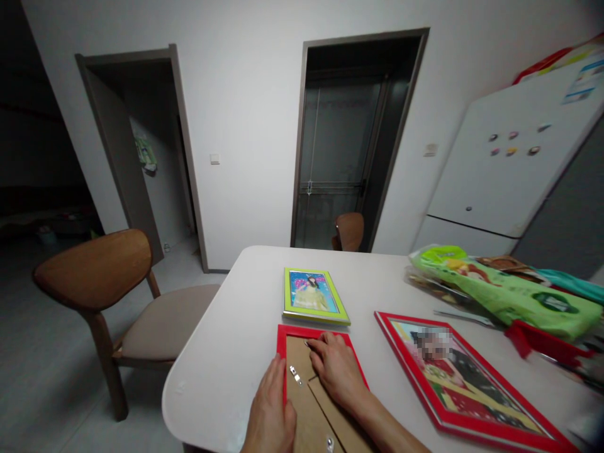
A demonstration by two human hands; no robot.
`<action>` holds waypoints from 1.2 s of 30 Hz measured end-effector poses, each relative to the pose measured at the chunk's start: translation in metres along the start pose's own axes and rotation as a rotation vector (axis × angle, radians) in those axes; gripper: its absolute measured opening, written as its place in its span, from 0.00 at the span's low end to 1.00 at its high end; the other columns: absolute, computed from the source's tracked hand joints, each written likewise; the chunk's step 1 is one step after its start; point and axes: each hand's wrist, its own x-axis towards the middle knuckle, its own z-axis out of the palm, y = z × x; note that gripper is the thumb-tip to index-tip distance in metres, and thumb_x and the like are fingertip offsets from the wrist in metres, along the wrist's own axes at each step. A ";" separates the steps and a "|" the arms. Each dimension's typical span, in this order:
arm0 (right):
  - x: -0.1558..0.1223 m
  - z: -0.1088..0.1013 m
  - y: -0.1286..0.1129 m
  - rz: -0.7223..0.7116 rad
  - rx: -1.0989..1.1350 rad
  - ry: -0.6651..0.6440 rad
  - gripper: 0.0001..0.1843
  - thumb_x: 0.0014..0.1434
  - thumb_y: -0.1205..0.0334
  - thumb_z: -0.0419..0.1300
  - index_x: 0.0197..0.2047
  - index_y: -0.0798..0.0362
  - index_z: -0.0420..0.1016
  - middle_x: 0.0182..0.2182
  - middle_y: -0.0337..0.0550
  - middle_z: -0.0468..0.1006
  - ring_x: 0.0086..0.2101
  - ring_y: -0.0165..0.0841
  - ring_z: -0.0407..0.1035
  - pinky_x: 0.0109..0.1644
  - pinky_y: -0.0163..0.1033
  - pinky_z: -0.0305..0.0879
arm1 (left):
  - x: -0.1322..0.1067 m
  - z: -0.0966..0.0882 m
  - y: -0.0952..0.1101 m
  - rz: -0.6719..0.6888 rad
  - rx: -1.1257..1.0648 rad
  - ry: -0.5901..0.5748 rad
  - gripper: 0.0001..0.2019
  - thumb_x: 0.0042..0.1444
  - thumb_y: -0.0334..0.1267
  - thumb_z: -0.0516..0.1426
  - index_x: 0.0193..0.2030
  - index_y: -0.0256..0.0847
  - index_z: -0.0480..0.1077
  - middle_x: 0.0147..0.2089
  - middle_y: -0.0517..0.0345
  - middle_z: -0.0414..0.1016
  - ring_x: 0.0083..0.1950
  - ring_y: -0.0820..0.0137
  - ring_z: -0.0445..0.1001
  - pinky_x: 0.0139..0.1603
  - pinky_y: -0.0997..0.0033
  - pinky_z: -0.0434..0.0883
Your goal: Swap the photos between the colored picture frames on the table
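Observation:
A small red picture frame lies face down on the white table, its brown cardboard backing up. My left hand lies flat on the frame's left edge, fingers stretched out. My right hand rests on the backing near the top, fingers curled with the tips at a small metal tab. Another metal clip sits between my hands.
A green-framed picture lies face up just beyond. A large red-framed picture lies to the right. Green plastic packs pile at the far right by a white fridge. A wooden chair stands left of the table.

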 end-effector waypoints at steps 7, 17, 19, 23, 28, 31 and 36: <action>-0.028 -0.028 -0.003 -0.114 0.129 -0.165 0.22 0.49 0.64 0.51 0.49 0.49 0.65 0.47 0.47 0.65 0.47 0.37 0.57 0.49 0.41 0.52 | -0.003 -0.003 0.005 -0.017 -0.037 0.019 0.28 0.43 0.26 0.47 0.55 0.26 0.55 0.58 0.44 0.56 0.59 0.64 0.54 0.59 0.64 0.52; -0.073 -0.044 -0.008 -0.226 0.236 -0.404 0.10 0.42 0.64 0.58 0.32 0.46 0.75 0.48 0.43 0.65 0.50 0.40 0.54 0.54 0.47 0.46 | -0.003 -0.001 0.002 -0.021 -0.060 0.035 0.28 0.44 0.27 0.47 0.55 0.28 0.55 0.58 0.46 0.56 0.59 0.65 0.54 0.59 0.63 0.52; -0.071 -0.039 -0.006 -0.180 0.230 -0.349 0.14 0.43 0.62 0.57 0.36 0.48 0.73 0.49 0.45 0.64 0.50 0.39 0.56 0.53 0.45 0.49 | -0.003 -0.001 0.002 -0.013 -0.056 0.025 0.27 0.45 0.28 0.47 0.55 0.27 0.55 0.58 0.45 0.56 0.58 0.65 0.54 0.59 0.62 0.52; -0.071 -0.032 -0.002 -0.016 0.152 -0.214 0.24 0.42 0.62 0.56 0.45 0.52 0.68 0.47 0.50 0.65 0.46 0.40 0.59 0.50 0.43 0.53 | -0.003 -0.004 0.003 -0.019 -0.055 0.010 0.26 0.48 0.32 0.47 0.55 0.26 0.55 0.58 0.44 0.56 0.58 0.63 0.55 0.58 0.61 0.52; -0.066 -0.034 -0.004 -0.001 0.164 -0.169 0.23 0.39 0.68 0.52 0.42 0.55 0.69 0.38 0.48 0.70 0.41 0.37 0.62 0.46 0.39 0.57 | 0.001 -0.005 0.003 -0.060 -0.087 0.001 0.27 0.47 0.35 0.49 0.55 0.26 0.56 0.58 0.41 0.56 0.58 0.61 0.55 0.58 0.61 0.52; -0.062 -0.043 -0.011 -0.004 0.167 -0.119 0.21 0.39 0.68 0.52 0.41 0.54 0.69 0.37 0.47 0.70 0.41 0.37 0.62 0.46 0.40 0.57 | 0.003 -0.006 0.007 -0.108 -0.170 0.038 0.26 0.45 0.38 0.52 0.53 0.27 0.59 0.57 0.41 0.57 0.58 0.60 0.55 0.58 0.60 0.51; -0.059 -0.058 -0.029 -0.095 0.230 -0.063 0.21 0.41 0.66 0.53 0.43 0.52 0.68 0.41 0.47 0.69 0.43 0.37 0.62 0.47 0.40 0.58 | 0.011 -0.020 0.026 -0.173 -0.600 0.098 0.13 0.47 0.44 0.52 0.36 0.37 0.66 0.43 0.50 0.72 0.44 0.61 0.69 0.44 0.65 0.65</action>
